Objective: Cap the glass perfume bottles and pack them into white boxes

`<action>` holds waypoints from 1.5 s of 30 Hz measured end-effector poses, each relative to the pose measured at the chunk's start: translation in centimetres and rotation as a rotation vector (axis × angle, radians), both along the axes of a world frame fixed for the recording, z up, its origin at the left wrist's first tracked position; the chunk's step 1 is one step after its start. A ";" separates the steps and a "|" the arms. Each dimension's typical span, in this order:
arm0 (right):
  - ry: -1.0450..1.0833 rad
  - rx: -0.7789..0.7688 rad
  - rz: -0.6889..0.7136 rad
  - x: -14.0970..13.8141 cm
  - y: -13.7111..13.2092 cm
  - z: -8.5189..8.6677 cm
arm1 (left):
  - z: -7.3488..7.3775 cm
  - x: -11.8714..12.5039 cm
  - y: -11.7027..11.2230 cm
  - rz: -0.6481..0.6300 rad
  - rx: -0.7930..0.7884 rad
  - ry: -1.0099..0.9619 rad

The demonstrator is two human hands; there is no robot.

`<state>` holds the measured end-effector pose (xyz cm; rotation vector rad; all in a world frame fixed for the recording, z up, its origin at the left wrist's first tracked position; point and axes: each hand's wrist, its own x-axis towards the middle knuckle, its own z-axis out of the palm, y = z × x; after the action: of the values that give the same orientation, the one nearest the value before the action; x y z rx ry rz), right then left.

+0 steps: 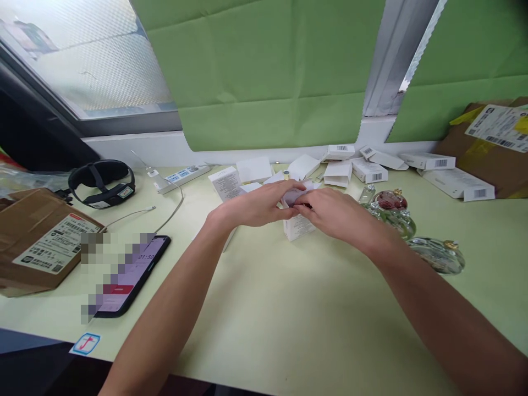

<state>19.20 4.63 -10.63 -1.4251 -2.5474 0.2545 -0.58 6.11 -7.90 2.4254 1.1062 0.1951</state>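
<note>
Both my hands meet over a small white carton [297, 226] standing on the pale green table [289, 308]. My left hand [258, 204] is closed on the carton's top flap from the left. My right hand [336, 215] pinches the top of the same carton from the right, fingers pressed together. What is inside the carton is hidden by my fingers.
Several white boxes [371, 170] lie along the back wall. Clear glass ornaments in wrap [437, 254] sit at the right. A phone [132, 272] and brown parcel [37, 242] lie left, with a black headset [102, 181], power strip [183, 176], and another parcel [490, 148] far right.
</note>
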 end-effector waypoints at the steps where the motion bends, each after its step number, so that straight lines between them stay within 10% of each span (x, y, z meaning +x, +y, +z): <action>1: -0.012 0.002 -0.005 0.0 -0.1 0.0 | 0.0 -0.1 0.0 -0.014 -0.005 -0.007; 13: 0.454 -0.067 -0.052 3.9 1.4 2.8 | 0.2 -1.0 0.5 -0.023 -0.087 -0.052; 23: 0.544 -0.498 0.011 5.5 3.7 -0.4 | 0.7 -1.8 0.9 -0.049 -0.160 -0.053; 45: 0.521 -0.816 0.084 5.7 3.2 -0.1 | -0.7 -0.9 1.6 -0.042 -0.048 -0.122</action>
<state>24.86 7.88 -10.78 -1.2080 -2.1188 1.5829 -1.50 7.75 -8.60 2.3581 0.9945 0.2960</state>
